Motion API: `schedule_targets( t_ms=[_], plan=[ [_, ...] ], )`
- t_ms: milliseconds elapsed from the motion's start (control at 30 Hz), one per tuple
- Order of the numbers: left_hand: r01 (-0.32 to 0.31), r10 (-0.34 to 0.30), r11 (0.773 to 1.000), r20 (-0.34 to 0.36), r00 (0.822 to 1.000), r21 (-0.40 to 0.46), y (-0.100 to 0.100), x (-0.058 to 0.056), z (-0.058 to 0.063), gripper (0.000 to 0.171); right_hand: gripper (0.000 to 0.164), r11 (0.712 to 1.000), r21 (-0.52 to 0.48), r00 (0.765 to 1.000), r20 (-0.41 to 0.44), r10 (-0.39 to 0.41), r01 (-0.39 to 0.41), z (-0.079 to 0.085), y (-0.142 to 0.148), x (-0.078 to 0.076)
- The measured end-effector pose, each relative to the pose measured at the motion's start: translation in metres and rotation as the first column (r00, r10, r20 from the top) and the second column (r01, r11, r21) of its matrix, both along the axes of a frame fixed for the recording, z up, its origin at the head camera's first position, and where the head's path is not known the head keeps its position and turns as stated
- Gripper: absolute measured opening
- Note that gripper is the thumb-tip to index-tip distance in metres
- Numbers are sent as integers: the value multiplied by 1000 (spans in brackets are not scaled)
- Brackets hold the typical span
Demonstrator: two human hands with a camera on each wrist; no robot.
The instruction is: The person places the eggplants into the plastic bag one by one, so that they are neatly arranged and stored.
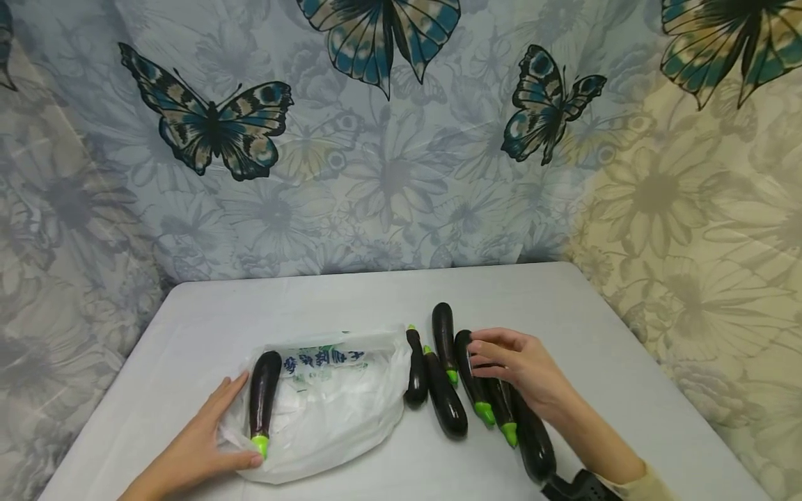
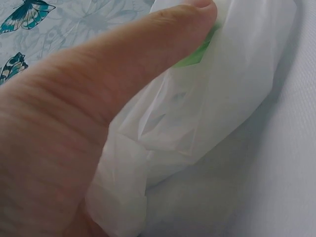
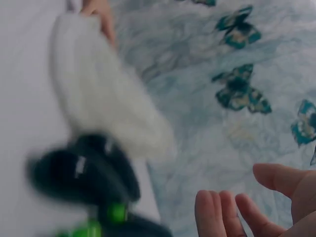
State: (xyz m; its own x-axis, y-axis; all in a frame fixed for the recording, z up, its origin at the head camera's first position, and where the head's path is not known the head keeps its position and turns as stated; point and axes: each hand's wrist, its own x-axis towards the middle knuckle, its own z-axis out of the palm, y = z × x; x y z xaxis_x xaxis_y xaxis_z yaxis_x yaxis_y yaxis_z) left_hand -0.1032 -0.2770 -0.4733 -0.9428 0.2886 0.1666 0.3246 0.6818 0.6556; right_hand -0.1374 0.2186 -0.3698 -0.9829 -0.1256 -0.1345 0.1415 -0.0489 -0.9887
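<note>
A white plastic bag (image 1: pixel 338 417) with blue-green print lies flat on the table, left of the middle. One dark eggplant (image 1: pixel 264 393) with a green stem end lies along its left side; whether it is on or inside the bag, I cannot tell. My left hand (image 1: pixel 203 431) rests at the bag's left edge, fingers spread, thumb by the green stem end; the left wrist view shows the thumb (image 2: pixel 148 44) laid across the plastic. Several eggplants (image 1: pixel 446 400) lie right of the bag. Over the right-hand ones hovers my right hand (image 1: pixel 523 365), fingers loosely bent, holding nothing.
The white-covered table (image 1: pixel 301 306) has a butterfly-patterned cloth (image 1: pixel 395 174) hanging behind and beside it. A black strap or device (image 1: pixel 583 485) sits at the right wrist, near the closest eggplant.
</note>
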Motion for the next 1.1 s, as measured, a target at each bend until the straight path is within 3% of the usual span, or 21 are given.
schedule_targets(
  t_ms=[167,267,500,667,900,1100],
  plan=[
    [16,-16,1000,-30,999,-1,3,-3,3,125,44,969,244,999,-35,-31,39,-7,68,1],
    [14,-14,1000,-28,1000,-5,3,-4,3,125,47,953,301,999,-6,-31,32,-14,94,5],
    [1,-1,1000,14,1000,3,0,-3,2,123,52,973,205,985,153,79,-110,-38,113,16],
    [1,-1,1000,17,1000,7,1,-2,3,123,48,982,142,969,230,89,-124,-48,115,23],
    [1,-2,1000,51,999,15,2,0,2,123,51,988,71,955,274,110,-134,-56,112,28],
    [-7,7,1000,45,999,5,2,1,-1,123,57,985,105,954,282,103,-138,-57,106,26]
  ],
)
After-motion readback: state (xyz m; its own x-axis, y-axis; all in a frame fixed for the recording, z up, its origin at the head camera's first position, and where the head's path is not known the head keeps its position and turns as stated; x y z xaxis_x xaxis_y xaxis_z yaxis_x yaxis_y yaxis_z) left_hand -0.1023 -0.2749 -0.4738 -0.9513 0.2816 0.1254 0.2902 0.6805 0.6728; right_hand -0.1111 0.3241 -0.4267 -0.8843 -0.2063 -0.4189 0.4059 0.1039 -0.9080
